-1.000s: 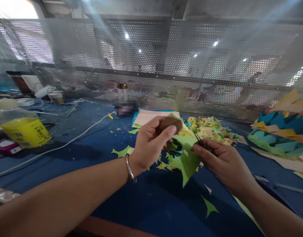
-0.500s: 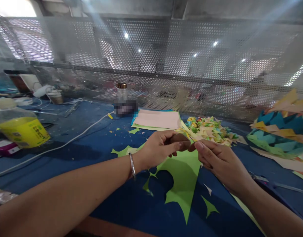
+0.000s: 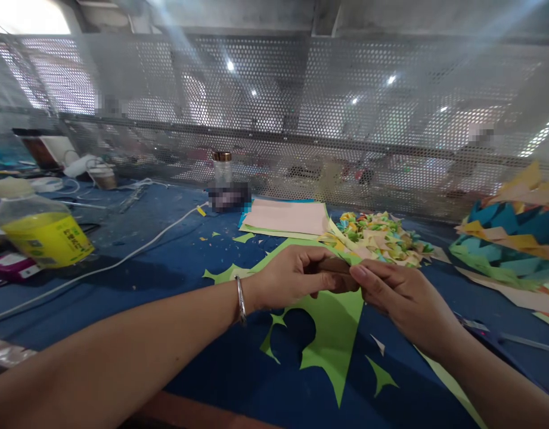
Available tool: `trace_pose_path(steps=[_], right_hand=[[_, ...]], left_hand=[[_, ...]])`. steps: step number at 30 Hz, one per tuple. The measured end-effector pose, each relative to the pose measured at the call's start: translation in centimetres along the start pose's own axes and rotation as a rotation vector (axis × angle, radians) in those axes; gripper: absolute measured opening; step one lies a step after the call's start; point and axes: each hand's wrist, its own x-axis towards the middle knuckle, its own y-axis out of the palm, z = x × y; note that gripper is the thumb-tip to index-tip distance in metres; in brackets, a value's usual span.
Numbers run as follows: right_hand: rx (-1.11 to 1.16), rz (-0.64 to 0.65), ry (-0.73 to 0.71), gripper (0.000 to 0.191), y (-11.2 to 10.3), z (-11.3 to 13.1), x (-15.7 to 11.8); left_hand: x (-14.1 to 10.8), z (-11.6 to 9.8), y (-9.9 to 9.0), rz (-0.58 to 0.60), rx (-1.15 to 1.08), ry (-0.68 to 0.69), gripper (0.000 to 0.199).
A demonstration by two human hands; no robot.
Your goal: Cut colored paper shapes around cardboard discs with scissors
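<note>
My left hand [image 3: 296, 271], with a silver bangle on the wrist, is closed with thumb and fingers pinched. My right hand [image 3: 390, 286] is closed too, its thumb and fingertips meeting those of the left. Whatever lies between the fingertips is small and mostly hidden, so I cannot make it out. Beneath both hands lies a green paper sheet [image 3: 334, 333] with rounded cut-outs and pointed edges. Green paper offcuts [image 3: 381, 376] lie beside it. Just beyond the hands is a heap of small folded paper pieces [image 3: 385, 235] in green, yellow, peach and blue.
A stack of coloured paper [image 3: 287, 215] sits behind the hands. Layered folded paper [image 3: 502, 244] stands at right. A yellow-labelled bottle [image 3: 46, 235] and a white cable [image 3: 135, 250] are at left. A jar [image 3: 223, 170] stands near the perforated metal screen [image 3: 274, 113].
My hands have come closer together, so their fingertips now meet and overlap. The view has shifted very slightly. Papers and other things on the table stay where they were.
</note>
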Motion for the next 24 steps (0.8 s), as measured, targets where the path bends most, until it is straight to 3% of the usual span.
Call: trace_pose_path(steps=[8,17,24], right_hand=[[0.040,0.029,0.051,0.058,0.02,-0.04,0.02],[0.026,-0.004,0.058,0.061,-0.02,-0.17,0.03],[0.152,-0.082,0.137,0.057,0.09,-0.92,0.16]], left_hand=[[0.23,0.27,-0.72,0.059,-0.036,0.063,0.007],[0.23,0.39,-1.05,0.093,0.008,0.030,0.010],[0.41,0.50,-0.69,-0.016,-0.057,0.074,0.016]])
